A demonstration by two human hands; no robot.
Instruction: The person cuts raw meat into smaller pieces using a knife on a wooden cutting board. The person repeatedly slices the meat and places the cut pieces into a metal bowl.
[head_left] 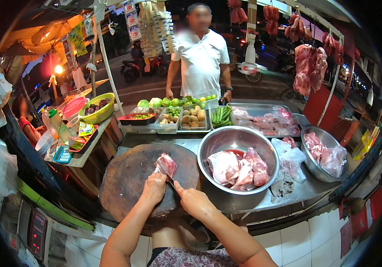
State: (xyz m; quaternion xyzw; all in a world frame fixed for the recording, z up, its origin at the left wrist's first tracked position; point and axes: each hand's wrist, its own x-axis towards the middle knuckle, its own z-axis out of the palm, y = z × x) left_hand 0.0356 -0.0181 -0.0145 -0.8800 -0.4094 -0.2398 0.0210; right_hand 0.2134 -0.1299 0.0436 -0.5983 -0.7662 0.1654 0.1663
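A piece of raw meat (166, 165) rests on the round wooden chopping block (126, 175) in front of me. Closed around its near end is my left hand (154, 186). My right hand (194, 200) grips a knife (169, 179), whose dark blade lies against the meat close to my left fingers; most of the handle is hidden in my fist. Just right of the block stands a large steel bowl (203, 153) holding several chunks of raw meat (244, 169).
Beyond the block are vegetable bins (166, 127) and a metal tray of bagged meat (266, 120). A second steel bowl (328, 178) sits at right beside plastic bags (288, 162). Meat (305, 69) hangs overhead. A person (201, 58) stands across the counter. A digital scale (36, 233) is lower left.
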